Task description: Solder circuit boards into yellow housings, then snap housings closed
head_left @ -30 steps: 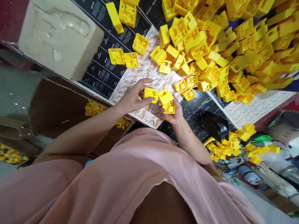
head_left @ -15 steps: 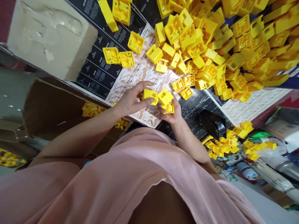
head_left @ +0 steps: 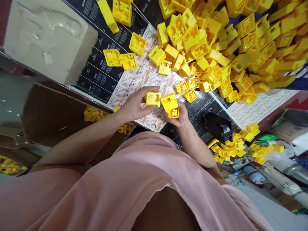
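Observation:
Between the thumb and fingers of my left hand (head_left: 135, 104) is a yellow plastic case half (head_left: 153, 99), its face with small holes turned up. My right hand (head_left: 181, 116) grips a yellow plastic housing (head_left: 169, 101) with a perforated face. Below that housing, in the same hand, a second yellow piece (head_left: 173, 112) shows its hollow inside; whether the two are joined I cannot tell. The held pieces of both hands are close together but apart, above the patterned sheet (head_left: 146, 118) near the table's front edge.
A large heap of yellow housings (head_left: 211, 48) covers the far right. Several others lie loose, among them an opened pair (head_left: 120, 59). A pale block (head_left: 48, 41) stands at left, a black holder (head_left: 218, 127) at right. Below the edge, a cardboard box (head_left: 53, 118) holds yellow parts.
My left hand has turned its case half, so the holed face now shows. The housing in my right hand has tilted slightly. Both hands stay in nearly the same place.

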Demonstrator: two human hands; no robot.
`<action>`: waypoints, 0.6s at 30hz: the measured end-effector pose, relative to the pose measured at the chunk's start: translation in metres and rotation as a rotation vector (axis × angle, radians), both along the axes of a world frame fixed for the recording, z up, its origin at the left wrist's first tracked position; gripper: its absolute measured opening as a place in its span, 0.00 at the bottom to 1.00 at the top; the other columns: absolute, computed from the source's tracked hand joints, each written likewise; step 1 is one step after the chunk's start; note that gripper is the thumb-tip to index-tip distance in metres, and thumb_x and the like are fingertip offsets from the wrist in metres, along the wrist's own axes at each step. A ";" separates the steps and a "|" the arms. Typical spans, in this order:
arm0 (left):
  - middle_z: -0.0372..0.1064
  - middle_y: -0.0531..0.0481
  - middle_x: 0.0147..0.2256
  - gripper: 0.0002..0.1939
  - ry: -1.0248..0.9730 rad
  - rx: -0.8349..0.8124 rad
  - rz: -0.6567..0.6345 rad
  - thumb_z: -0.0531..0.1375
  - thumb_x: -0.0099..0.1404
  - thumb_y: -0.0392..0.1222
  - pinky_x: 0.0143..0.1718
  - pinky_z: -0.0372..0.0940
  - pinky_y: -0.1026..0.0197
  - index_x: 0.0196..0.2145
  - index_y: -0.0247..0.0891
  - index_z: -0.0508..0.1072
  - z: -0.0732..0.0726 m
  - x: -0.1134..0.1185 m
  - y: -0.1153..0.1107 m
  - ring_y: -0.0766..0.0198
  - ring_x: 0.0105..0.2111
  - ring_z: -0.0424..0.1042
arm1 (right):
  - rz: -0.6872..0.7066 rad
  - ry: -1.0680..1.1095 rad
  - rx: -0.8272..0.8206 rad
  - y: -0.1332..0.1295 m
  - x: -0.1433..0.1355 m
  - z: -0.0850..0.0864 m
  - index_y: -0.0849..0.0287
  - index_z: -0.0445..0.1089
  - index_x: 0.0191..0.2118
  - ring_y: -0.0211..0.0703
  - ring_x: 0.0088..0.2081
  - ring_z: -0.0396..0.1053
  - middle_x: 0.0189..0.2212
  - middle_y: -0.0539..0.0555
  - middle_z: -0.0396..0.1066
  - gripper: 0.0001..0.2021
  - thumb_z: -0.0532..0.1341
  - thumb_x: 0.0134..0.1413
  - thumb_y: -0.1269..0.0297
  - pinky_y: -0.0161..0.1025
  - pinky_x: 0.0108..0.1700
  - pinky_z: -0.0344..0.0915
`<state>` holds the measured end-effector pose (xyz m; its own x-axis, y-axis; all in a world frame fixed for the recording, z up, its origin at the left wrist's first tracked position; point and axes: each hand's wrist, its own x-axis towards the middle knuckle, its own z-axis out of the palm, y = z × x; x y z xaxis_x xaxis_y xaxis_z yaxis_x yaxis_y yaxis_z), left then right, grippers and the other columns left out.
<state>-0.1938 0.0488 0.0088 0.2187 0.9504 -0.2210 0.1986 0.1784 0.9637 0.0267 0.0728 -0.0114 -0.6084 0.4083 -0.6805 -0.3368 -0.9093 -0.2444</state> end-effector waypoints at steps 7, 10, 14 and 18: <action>0.71 0.40 0.59 0.25 0.009 0.099 -0.012 0.63 0.65 0.46 0.63 0.67 0.46 0.58 0.39 0.73 -0.009 0.000 -0.002 0.50 0.60 0.72 | -0.045 -0.015 0.077 -0.002 0.001 -0.002 0.54 0.65 0.43 0.35 0.22 0.62 0.29 0.48 0.72 0.28 0.74 0.42 0.46 0.28 0.15 0.55; 0.71 0.39 0.60 0.24 0.003 0.111 -0.009 0.63 0.65 0.45 0.64 0.65 0.45 0.58 0.38 0.72 -0.013 0.000 -0.003 0.49 0.61 0.71 | -0.076 -0.013 0.058 -0.003 0.000 -0.002 0.53 0.64 0.43 0.35 0.22 0.63 0.29 0.46 0.71 0.25 0.73 0.44 0.48 0.27 0.15 0.54; 0.70 0.38 0.61 0.25 0.022 0.132 -0.016 0.62 0.65 0.43 0.64 0.65 0.46 0.59 0.38 0.70 -0.011 0.003 -0.003 0.50 0.62 0.70 | -0.048 -0.169 0.125 -0.003 0.002 -0.003 0.54 0.65 0.43 0.34 0.23 0.63 0.31 0.48 0.71 0.24 0.70 0.48 0.44 0.28 0.16 0.54; 0.71 0.39 0.60 0.25 0.162 0.155 -0.077 0.59 0.65 0.41 0.64 0.65 0.48 0.60 0.36 0.70 -0.009 -0.007 -0.001 0.51 0.61 0.70 | 0.034 -0.444 0.297 -0.008 0.006 -0.007 0.53 0.68 0.45 0.36 0.26 0.66 0.33 0.49 0.71 0.26 0.66 0.50 0.38 0.30 0.20 0.59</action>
<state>-0.2005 0.0478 0.0000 0.2657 0.9575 -0.1124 0.3604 0.0095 0.9328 0.0323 0.0647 -0.0185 -0.3043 0.6076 -0.7336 -0.1139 -0.7878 -0.6053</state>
